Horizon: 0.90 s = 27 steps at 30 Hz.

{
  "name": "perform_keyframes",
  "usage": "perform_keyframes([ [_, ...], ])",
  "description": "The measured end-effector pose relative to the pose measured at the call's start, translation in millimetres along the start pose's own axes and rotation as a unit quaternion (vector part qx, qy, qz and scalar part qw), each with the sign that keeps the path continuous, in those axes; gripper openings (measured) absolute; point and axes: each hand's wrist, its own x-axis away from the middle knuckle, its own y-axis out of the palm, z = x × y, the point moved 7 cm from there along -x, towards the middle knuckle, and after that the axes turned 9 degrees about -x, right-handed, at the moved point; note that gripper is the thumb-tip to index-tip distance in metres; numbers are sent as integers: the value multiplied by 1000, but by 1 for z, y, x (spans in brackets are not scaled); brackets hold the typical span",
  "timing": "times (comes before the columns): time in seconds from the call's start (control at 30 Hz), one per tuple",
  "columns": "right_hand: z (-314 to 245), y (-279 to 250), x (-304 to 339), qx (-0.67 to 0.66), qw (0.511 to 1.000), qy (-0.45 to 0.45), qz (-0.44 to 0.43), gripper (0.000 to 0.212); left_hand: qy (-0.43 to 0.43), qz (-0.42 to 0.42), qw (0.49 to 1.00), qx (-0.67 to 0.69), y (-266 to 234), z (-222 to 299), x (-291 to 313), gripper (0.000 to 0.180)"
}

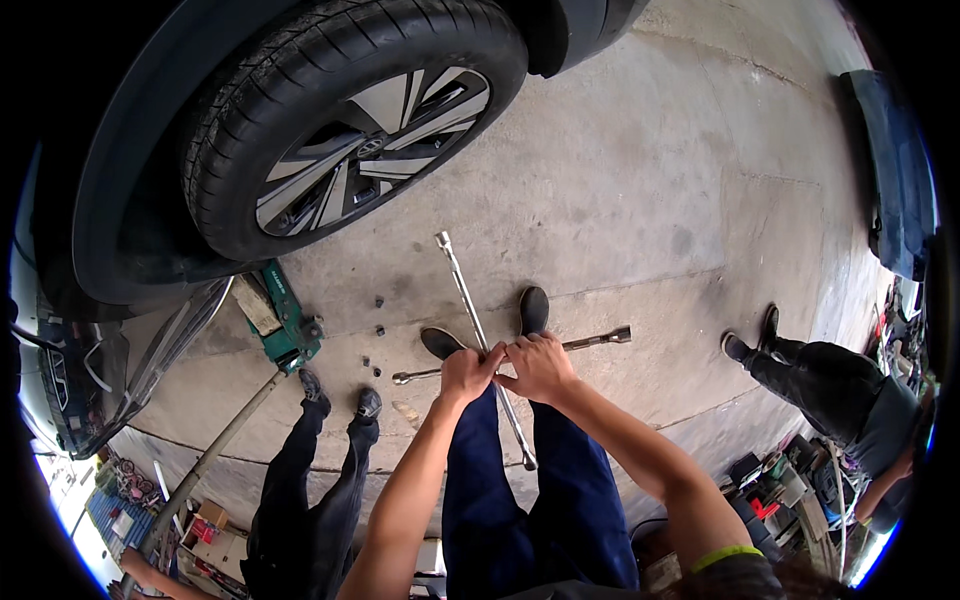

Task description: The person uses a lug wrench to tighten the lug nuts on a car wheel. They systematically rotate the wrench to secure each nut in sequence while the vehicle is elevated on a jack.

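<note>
A four-way lug wrench (462, 285) of bright metal is held out in front of my legs. My left hand (468, 374) is closed around it near the centre of the cross. Just right of there, my right hand (538, 365) grips it too, and the thumbs nearly meet. One arm of the wrench points up toward the car wheel (372, 148), a black tyre on a grey and black alloy rim. That wheel stands ahead and to the left, apart from the wrench. Several small dark pieces, seemingly lug bolts (380, 331), lie on the concrete floor left of my shoes.
A green floor jack (285, 320) with a wooden block (256, 305) reaches toward the car at left. Another person stands beside it, a hand (140, 568) on its long handle (220, 440). Someone else (830, 385) stands at right, near piled parts (790, 490) and a blue panel (895, 175).
</note>
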Motion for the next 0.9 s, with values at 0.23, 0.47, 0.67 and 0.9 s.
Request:
perform_keyframes([
  [0.23,-1,56,71,-188,958,87,200,67,-111,120,986,-21,-38,-32,-19,68],
  [0.47,48,103,8,-339,903,225,137,54,-122,106,984,-69,-80,-26,-75,79],
  [0.67,51,94,-58,-347,890,244,169,59,-78,137,982,-102,-117,-26,-138,80],
  [0.9,32,74,-106,-317,884,262,222,57,-26,134,987,-80,-162,-35,-178,77],
])
